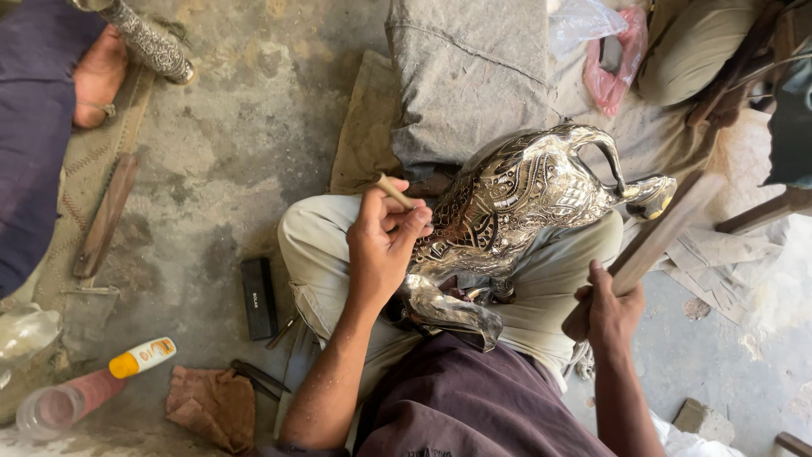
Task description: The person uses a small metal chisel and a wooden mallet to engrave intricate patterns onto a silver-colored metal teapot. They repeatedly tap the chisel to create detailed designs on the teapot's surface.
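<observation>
On the lap: engraved silvery metal elephant figure (524,199), glossy, densely patterned. Left hand (382,241) pinches a slim chisel (394,191) against its flank; right hand (607,311) grips a long wooden mallet (668,227). Rough concrete floor (237,127).

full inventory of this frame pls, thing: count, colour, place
engraved metal vessel: 1, silver, on the lap
chisel-like tool: 1, pale, in left hand, tip at the vessel
wooden stick: 1, brown, in right hand
grey cushion: 1, top centre
plastic bag: 1, pink and clear, top right
black box: 1, on floor, left of knee
small tube: 1, white, yellow cap, lower left
brown rag: 1, bottom left
other person's foot: 1, top left
left hand: gripping tool
right hand: gripping stick
</observation>
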